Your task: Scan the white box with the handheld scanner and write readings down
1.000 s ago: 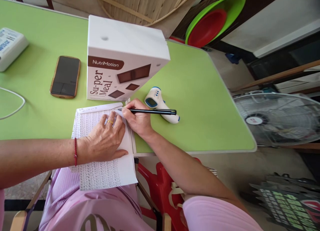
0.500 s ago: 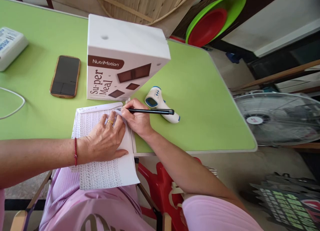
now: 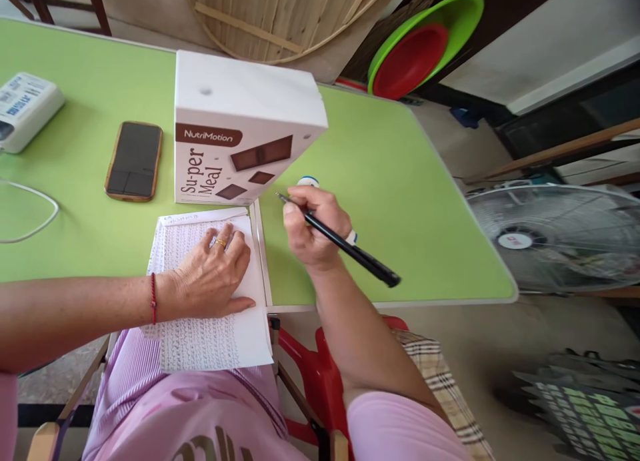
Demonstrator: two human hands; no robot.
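Observation:
My left hand [image 3: 213, 274] lies flat on a sheet of handwritten paper [image 3: 200, 348], fingers stretched out, a ring on one finger. Rows of small writing cover much of the sheet, which hangs over the table's near edge; its top strip is folded over. My right hand [image 3: 316, 228] is closed round a black pen [image 3: 357, 253], held off the paper to its right, tip pointing up and left. Behind that hand, a white and blue infrared thermometer [image 3: 308, 181] is mostly hidden. A white "Su-per Meal" box [image 3: 210, 164] stands just beyond the paper.
On the green table [image 3: 390, 181], a phone [image 3: 134, 160] lies left of the box. Farther left are a white device [image 3: 27, 108] and a white cable [image 3: 47, 218]. A fan [image 3: 550, 238] stands past the right edge, and a red stool [image 3: 315, 374] is below the table.
My right hand has lifted the pen off the paper and moved right, over the thermometer. The pen now slants down to the right. My left hand stays on the paper; the view has shifted slightly.

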